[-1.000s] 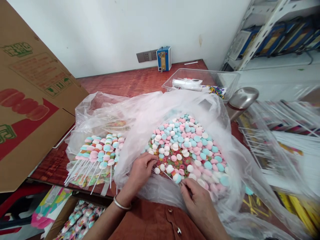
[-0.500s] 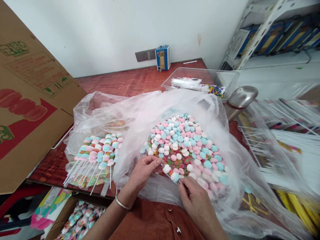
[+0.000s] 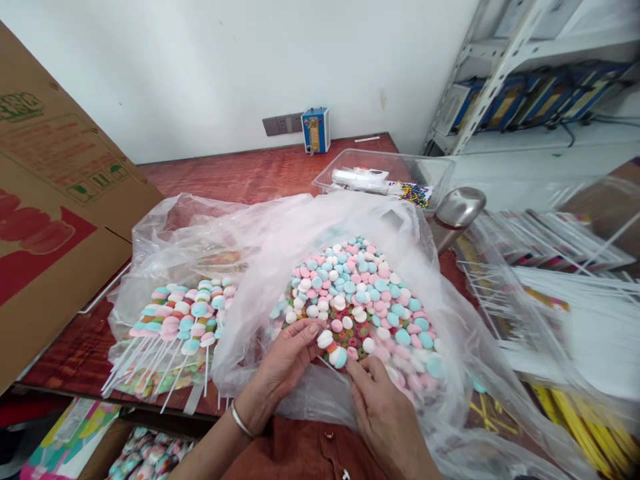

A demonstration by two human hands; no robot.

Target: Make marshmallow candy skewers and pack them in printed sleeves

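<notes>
One candy stick (image 3: 331,350) is in between the two hands, just above a heap of loose sweets, and it leans with its white end up by the left hand (image 3: 293,357) and its blue end down by the right hand (image 3: 383,400). The right grip is closed on the low end of it, with the fingertips right by the blue sweet (the fingers hide the bit they hold). The left finger and thumb are close together beside the white end, but I can't tell if that grip has anything in it. A shiny bracelet (image 3: 241,421) goes around the left wrist. The loose sweets (image 3: 365,280) are pink, white and blue, and they lie in a big see-through bag (image 3: 300,227) with little ring sweets (image 3: 357,333) peeking out near the hands. To the left, a bunch of other candy sticks (image 3: 185,313) lies on plastic, with the white ends pointing to the person. The red-brown tabletop (image 3: 215,175) also has a small blue box (image 3: 316,131) by the wall, a clear tub (image 3: 440,175) with shiny beads (image 3: 415,194) in it, and a silver flask (image 3: 463,207). A big cardboard box (image 3: 45,167) stands at the left side.
</notes>
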